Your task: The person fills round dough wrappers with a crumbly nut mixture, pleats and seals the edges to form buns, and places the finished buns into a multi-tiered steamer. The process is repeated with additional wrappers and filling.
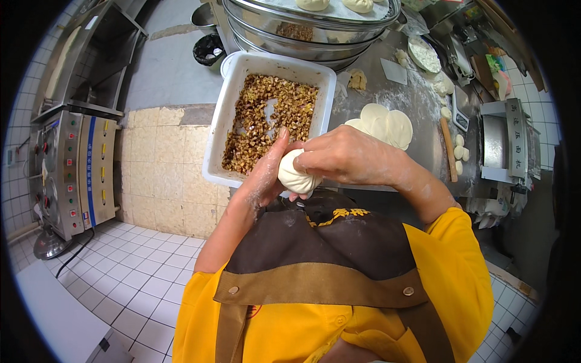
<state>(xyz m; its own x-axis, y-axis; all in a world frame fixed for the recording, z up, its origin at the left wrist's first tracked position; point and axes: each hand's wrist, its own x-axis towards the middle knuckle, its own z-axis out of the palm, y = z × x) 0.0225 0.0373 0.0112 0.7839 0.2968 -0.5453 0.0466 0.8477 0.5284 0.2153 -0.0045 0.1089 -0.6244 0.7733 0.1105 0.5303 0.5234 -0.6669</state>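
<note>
A pleated white dough bun [297,174] rests in my left hand [268,174], which cups it from below and the left side. My right hand [342,152] pinches the gathered dough at the bun's upper right edge; its fingertips are partly hidden. Flour dusts both hands. Just beyond them stands a white plastic tub [209,149] holding chopped brown filling [277,104], with a bare patch of its bottom showing in the middle. Flat round dough wrappers [383,123] overlap on the steel worktable [422,159], behind my right hand.
Stacked metal steamer trays [308,27] stand at the back, with buns [313,3] on top. To the right lie a wooden rolling pin [448,149], small dough pieces [459,152], a digital scale [460,111], a flour bowl [424,54] and a dough-pressing machine [508,140]. A steel cooker [72,172] stands left.
</note>
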